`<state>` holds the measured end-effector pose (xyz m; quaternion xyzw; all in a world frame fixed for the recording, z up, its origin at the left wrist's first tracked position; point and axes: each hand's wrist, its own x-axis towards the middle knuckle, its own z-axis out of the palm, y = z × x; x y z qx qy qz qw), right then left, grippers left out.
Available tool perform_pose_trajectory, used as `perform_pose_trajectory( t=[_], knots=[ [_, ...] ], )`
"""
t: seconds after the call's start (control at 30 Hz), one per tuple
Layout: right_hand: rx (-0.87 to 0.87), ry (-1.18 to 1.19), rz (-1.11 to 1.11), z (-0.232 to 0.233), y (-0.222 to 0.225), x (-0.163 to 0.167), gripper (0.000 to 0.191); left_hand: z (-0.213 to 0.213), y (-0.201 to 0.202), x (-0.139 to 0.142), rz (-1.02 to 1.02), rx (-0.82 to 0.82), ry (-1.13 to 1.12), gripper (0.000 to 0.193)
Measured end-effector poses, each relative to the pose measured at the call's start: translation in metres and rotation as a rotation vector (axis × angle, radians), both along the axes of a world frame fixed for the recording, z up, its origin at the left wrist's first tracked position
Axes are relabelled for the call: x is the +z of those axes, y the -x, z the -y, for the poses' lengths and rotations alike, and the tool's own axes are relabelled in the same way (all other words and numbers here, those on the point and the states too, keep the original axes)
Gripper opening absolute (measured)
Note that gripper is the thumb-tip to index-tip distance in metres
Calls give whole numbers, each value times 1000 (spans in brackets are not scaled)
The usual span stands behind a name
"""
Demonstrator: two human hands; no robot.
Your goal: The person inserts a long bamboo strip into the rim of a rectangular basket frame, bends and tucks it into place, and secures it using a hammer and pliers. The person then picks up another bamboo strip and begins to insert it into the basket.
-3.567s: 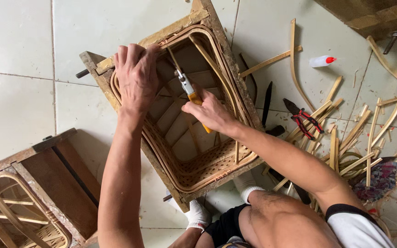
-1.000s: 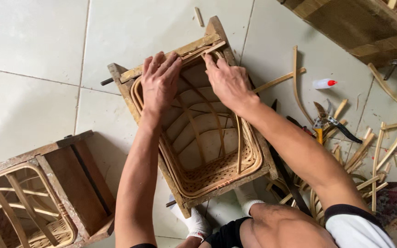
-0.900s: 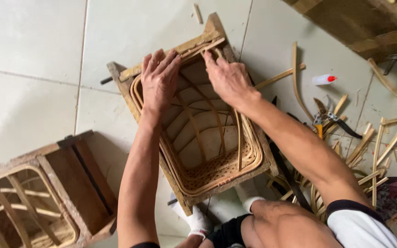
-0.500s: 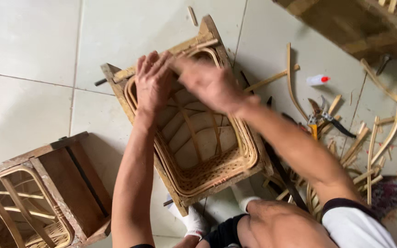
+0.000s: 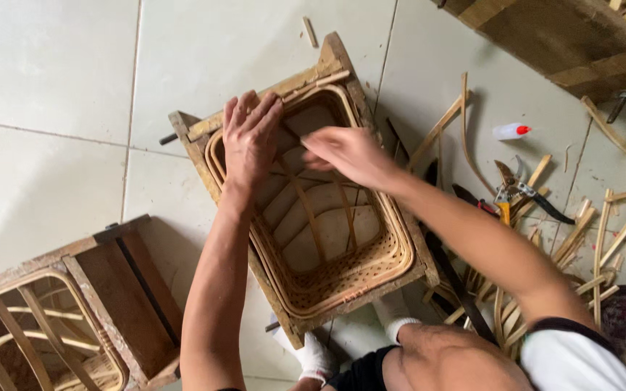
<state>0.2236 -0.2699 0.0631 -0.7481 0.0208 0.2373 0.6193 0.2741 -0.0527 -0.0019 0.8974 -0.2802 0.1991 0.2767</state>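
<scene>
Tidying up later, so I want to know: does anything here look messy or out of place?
Yes. Cut cane strips lie scattered on the floor tiles right of the basket, with pruning shears and a small glue bottle among them. One offcut lies alone above.

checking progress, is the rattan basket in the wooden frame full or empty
Empty: the woven rectangular rattan basket in the wooden frame shows bare ribs and floor tile; only the left hand and right hand reach in.

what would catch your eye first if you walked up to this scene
First, the half-woven rattan basket in its wooden frame at centre, with the left hand pressed flat on its far rim and the right hand reaching inside. Then the scatter of cut rattan strips on the tiles at right, with pruning shears and a small red-capped bottle among them.
</scene>
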Motion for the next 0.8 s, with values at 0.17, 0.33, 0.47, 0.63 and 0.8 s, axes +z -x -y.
perform_pose_trajectory(
  t=[0.17, 0.33, 0.47, 0.63, 0.8],
  knots=[
    [-473, -86, -290, -67, -50, -39, 87, 0, -1, 1, -4, 33, 3, 32],
    [-609, -110, -161, -76, -44, -45, 86, -1, 4, 10, -79, 10, 70, 30],
    [-651, -474, -116, -81, -39, -42, 74, -1, 12, 21, -103, -6, 128, 25],
    [-702, -501, -185, -82, -39, -47, 50, 2, 13, 31, -117, -58, 174, 25],
    [-549, -288, -88, -65, -42, -49, 43, 7, 15, 28, -85, -34, 227, 24]
  ],
)
